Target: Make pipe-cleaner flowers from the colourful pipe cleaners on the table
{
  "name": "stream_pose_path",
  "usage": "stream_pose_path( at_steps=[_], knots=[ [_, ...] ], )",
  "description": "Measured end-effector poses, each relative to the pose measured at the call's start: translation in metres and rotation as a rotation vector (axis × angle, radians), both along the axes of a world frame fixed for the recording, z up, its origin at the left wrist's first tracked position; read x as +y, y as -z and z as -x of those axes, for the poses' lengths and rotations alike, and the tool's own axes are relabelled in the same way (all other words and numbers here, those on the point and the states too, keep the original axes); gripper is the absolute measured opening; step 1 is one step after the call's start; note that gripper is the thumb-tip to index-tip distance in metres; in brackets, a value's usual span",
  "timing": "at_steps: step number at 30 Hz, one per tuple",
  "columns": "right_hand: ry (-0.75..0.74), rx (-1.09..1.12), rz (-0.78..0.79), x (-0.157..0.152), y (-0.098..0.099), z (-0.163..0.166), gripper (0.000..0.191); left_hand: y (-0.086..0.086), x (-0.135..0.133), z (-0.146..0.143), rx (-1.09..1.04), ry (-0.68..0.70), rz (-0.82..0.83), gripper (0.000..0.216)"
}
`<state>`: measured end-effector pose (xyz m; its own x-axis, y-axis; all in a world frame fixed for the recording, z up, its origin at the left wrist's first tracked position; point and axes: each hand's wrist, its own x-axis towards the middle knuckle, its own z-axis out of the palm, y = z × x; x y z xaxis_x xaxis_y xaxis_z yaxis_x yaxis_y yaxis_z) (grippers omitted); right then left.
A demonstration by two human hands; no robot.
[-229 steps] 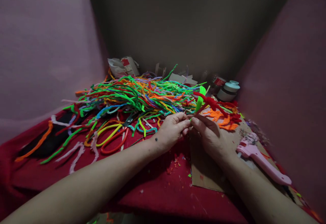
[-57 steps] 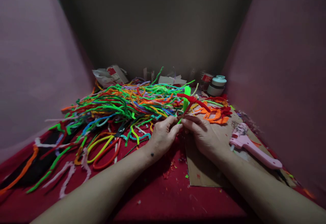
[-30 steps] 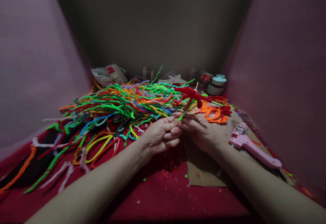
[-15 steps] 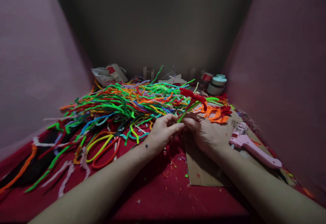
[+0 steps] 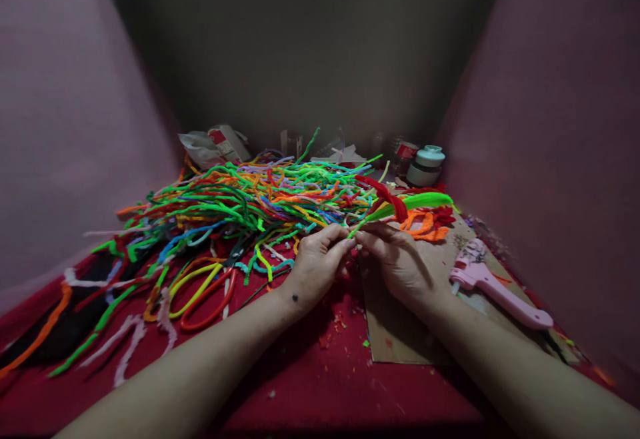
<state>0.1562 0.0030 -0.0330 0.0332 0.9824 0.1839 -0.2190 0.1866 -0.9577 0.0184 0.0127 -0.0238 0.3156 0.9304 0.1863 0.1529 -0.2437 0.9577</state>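
Note:
Both hands meet at the middle of a red cloth (image 5: 310,386). My left hand (image 5: 315,266) and my right hand (image 5: 395,262) pinch the lower end of a green pipe cleaner stem (image 5: 415,202) that tilts up and to the right. A red pipe cleaner piece (image 5: 387,196) is wound around the stem just above my fingertips. Both hands are closed in a pinch, thumbs and forefingers almost touching each other.
A big heap of loose pipe cleaners (image 5: 240,202) in many colours covers the left and back. Red-handled scissors (image 5: 210,299) lie left of my hands. A cardboard sheet (image 5: 400,332), a pink glue gun (image 5: 495,289), orange and red pieces (image 5: 427,222) and a jar (image 5: 424,167) are on the right.
The green stem with the red piece has swung from nearly upright to leaning low to the right. My left hand went from a loose fist back to a fingertip pinch.

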Motion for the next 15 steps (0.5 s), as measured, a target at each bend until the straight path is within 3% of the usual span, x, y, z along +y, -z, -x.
stream_pose_path(
  at_steps=[9, 15],
  knots=[
    [-0.011, -0.059, -0.023, 0.001, 0.0025, -0.0019, 0.012, -0.0029, 0.0025, -0.0018, -0.145, 0.048, 0.166, 0.016],
    [-0.018, -0.079, 0.005, 0.0003, -0.0038, -0.001, 0.009, -0.0017, 0.0047, -0.0005, -0.39, 0.206, 0.424, 0.021]
  ],
)
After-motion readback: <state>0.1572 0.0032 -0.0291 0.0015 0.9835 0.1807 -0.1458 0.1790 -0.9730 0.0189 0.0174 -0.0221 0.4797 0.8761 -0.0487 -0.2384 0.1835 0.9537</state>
